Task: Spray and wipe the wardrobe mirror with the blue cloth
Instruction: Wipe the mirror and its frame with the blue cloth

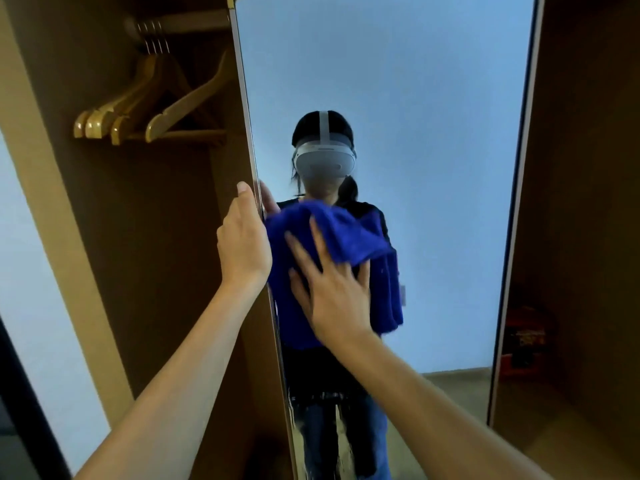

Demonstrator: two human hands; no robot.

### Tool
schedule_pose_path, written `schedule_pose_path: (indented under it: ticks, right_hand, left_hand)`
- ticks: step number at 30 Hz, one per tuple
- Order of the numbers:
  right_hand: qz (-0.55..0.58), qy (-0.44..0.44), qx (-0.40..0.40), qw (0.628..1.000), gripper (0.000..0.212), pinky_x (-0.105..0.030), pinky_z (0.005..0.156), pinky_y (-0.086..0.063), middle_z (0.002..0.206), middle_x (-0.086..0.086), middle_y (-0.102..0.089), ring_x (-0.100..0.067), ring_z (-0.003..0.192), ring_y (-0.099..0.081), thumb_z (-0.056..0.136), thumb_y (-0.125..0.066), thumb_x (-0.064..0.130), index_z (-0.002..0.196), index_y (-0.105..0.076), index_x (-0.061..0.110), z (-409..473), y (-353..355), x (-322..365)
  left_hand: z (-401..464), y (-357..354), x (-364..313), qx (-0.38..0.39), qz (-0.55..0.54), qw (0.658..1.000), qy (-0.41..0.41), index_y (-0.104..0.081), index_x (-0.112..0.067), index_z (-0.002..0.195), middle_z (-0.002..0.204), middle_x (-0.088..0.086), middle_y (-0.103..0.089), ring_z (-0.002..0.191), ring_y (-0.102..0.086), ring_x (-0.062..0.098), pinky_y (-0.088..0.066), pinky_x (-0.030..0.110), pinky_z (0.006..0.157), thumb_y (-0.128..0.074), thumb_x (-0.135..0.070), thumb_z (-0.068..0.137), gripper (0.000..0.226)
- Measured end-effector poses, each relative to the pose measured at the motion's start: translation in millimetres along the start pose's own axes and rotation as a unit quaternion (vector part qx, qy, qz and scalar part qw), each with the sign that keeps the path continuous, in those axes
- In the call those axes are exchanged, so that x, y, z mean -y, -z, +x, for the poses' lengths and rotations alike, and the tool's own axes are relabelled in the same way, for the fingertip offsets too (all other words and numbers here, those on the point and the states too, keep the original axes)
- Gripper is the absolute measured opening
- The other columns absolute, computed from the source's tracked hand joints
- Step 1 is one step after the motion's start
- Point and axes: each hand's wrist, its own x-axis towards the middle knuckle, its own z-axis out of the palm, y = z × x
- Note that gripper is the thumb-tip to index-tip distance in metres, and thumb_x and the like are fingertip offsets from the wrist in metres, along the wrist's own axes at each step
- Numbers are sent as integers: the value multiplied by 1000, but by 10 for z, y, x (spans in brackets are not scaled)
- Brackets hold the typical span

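Observation:
The tall wardrobe mirror (415, 98) fills the centre of the head view, on an open door. My left hand (244, 237) grips the mirror's left edge at mid height, fingers wrapped around the frame. My right hand (332, 289) lies flat with fingers spread, pressing the blue cloth (332, 230) against the glass just right of that edge. The cloth is bunched above my fingers and part of it hangs down to the right. Streaks of wet show low on the glass near the left edge. No spray bottle is visible.
Left of the mirror the wardrobe stands open, with several wooden hangers (145, 112) on a rail. On the right, a brown wardrobe panel (588, 202) and a dim red object (523, 337) low inside. The mirror reflects a person wearing a headset.

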Motion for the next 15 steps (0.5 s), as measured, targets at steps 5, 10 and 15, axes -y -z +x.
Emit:
schedule_pose_path:
  ticks: [5, 10, 15]
  right_hand:
    - [-24, -16, -29, 999, 56, -53, 117, -3, 163, 1, -8, -19, 146, -11, 101, -30, 48, 153, -12, 38, 495, 227, -102]
    - [-22, -8, -26, 999, 59, -52, 113, -19, 160, 1, -12, -20, 139, -24, 99, -33, 50, 152, -12, 38, -83, 0, -226]
    - [-36, -19, -5, 999, 57, -46, 106, -24, 157, 3, -20, -19, 131, -41, 97, -35, 51, 151, -17, 40, -629, -99, -491]
  left_hand:
    - [-63, -81, 42, -23, 40, 997, -55, -56, -15, 109, 81, -7, -60, 70, -57, 9, -42, 28, 66, -25, -48, 103, 46]
    - [-103, -164, 97, -37, 70, 995, -67, -53, -13, 118, 96, 1, -62, 85, -60, 15, -49, 34, 78, -23, -50, 102, 50]
    - [-140, -283, 123, -66, 105, 989, -75, -44, -11, 133, 122, 8, -59, 107, -60, 20, -52, 42, 91, -19, -63, 95, 69]
